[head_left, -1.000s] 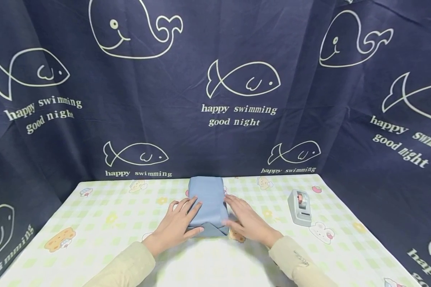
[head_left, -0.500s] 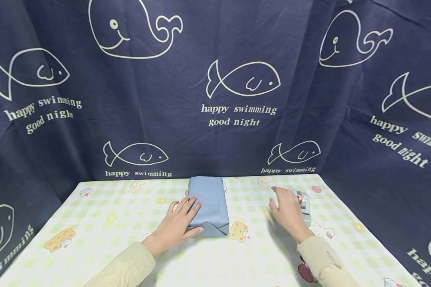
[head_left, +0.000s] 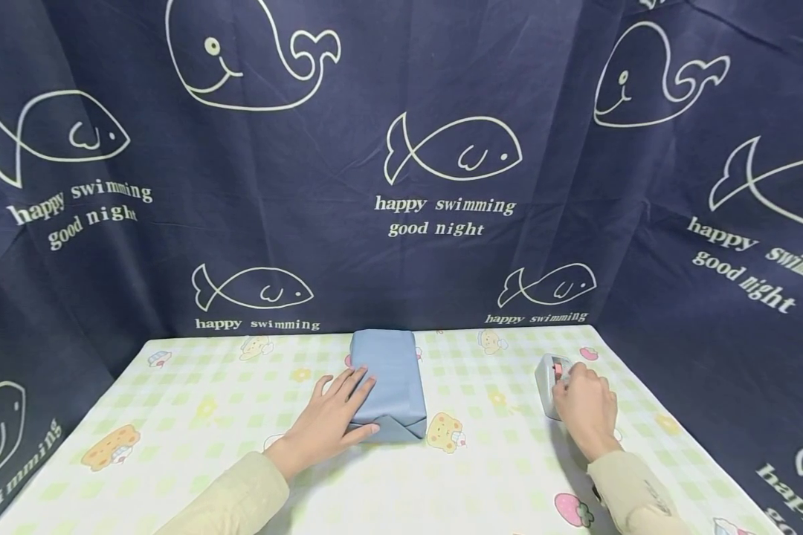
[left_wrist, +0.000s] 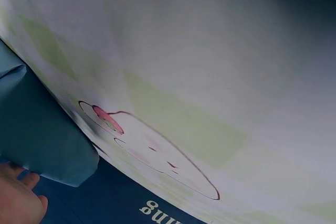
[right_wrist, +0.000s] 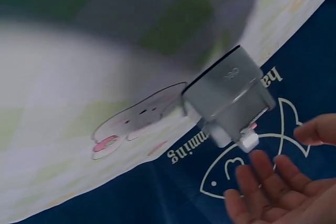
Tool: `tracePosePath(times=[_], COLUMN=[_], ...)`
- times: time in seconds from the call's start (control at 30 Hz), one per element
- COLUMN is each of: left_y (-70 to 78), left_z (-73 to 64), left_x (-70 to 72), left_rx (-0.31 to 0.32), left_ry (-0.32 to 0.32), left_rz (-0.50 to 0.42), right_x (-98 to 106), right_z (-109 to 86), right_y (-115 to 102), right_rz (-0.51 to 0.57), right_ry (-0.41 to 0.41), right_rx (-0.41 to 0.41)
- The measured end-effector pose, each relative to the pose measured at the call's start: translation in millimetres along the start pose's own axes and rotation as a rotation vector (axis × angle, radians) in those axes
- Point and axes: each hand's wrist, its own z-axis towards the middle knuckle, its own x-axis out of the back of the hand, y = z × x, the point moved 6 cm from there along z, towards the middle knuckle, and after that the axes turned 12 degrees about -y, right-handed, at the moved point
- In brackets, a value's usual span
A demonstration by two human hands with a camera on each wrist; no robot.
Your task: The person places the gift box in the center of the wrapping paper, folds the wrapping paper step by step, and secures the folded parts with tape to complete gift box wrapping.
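A blue wrapped box (head_left: 389,375) lies lengthwise on the table, with a folded flap on its near end. My left hand (head_left: 324,423) rests on its left side, fingers spread over the top and thumb at the near end. In the left wrist view the same box (left_wrist: 42,124) fills the left edge, with a few fingertips against it. At the right stands a grey tape dispenser (head_left: 546,386), partly hidden behind my right hand (head_left: 587,405). The right wrist view has the dispenser (right_wrist: 226,90) beside loosely bent fingers (right_wrist: 270,179), with the thumb held apart from them.
A white and green checked tablecloth (head_left: 174,446) with cartoon prints covers the table. Dark blue curtains (head_left: 348,245) with fish and whale drawings stand close behind it and along both sides.
My right hand has left the box's right side and moved right to the tape dispenser. The left hand and the box have stayed in place.
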Motion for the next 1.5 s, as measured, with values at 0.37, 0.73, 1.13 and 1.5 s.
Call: tracePosePath(times=[0.37,0.73,1.13,1.5], left_y=[-1.5,-0.6,-0.5,-0.2], left_z=[0.2,0.0,-1.0,-0.1], left_x=[-2.2,-2.0,-1.3,-0.4], left_rx=[0.001,0.002,-0.002,-0.001], left_ry=[0.002,-0.013,0.008,0.009], left_rz=[0.005,-0.025,0.001,0.001], right_x=[-11,-10,-8,-9], right_z=[-4.1,-3.8,-2.4,1.8], right_y=[9,8,2,1], right_rz=[-0.016,0.074,0.101,0.145], right_ry=[-0.191,-0.169,-0.043,-0.087], right_rx=[-0.044,-0.077,-0.120,-0.190])
